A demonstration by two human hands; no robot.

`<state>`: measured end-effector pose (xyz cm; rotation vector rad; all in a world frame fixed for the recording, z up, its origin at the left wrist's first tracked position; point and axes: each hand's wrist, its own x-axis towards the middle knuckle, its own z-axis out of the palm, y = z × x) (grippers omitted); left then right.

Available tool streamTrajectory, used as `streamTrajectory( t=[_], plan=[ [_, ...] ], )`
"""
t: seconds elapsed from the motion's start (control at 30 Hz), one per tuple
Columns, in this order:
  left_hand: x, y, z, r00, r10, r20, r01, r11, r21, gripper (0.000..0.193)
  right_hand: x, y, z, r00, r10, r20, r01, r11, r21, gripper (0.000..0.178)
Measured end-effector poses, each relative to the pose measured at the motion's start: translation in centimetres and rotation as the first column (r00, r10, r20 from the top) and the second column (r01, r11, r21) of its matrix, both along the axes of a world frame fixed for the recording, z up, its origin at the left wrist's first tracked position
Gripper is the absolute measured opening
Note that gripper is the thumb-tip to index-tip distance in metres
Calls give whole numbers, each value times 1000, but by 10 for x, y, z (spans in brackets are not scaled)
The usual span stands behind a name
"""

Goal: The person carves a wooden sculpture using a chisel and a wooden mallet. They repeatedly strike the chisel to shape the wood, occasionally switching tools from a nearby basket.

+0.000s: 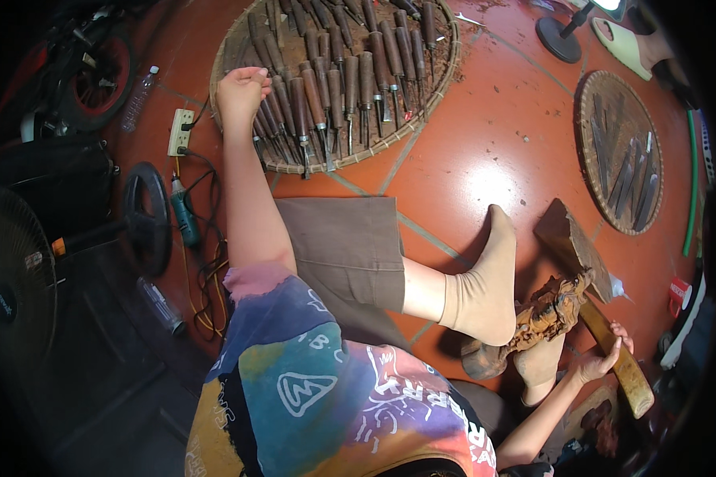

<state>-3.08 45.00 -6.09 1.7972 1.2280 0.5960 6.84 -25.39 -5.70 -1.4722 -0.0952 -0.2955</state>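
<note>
My left hand (243, 97) reaches over the left rim of a round woven tray (350, 163) full of wood-handled chisels (313, 97). Its fingers are curled together beside the handles; whatever they pinch, if anything, is hidden. At the lower right, my right hand (597, 366) is closed around the handle of a wooden mallet (622, 362), whose blocky dark head points away from me. Next to the mallet lies a carved piece of brown wood (550, 312) with deep relief, resting between my two socked feet (485, 294).
A smaller round tray (585, 151) with flat blades stands at the right. Left are a power strip (180, 133), tangled cords, a green rotary tool (185, 213), a fan (12, 278) and plastic bottles (141, 98). Wood chips dot the red tiles (453, 167).
</note>
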Motion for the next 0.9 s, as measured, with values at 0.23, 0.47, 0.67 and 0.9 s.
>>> streamTrajectory(
  t=[0.23, 0.47, 0.67, 0.9],
  plan=[
    [-38, 28, 6, 983, 182, 24, -182, 983, 24, 17, -4, 0, -3, 1000, -12, 2, 12, 1000, -13, 8],
    [-35, 39, -31, 951, 78, -299, -111, 989, -96, 20, -5, -12, 0, 997, -72, -14, 72, 997, 7, 11],
    [-16, 49, -55, 388, -155, -908, 269, 962, -49, 50, 2, 16, 9, 951, -304, -58, 292, 945, -149, 16],
    [-46, 84, -76, 866, -88, -492, 134, 989, 60, 44, 4, 8, 8, 983, -181, -30, 182, 982, 47, 17]
  ],
)
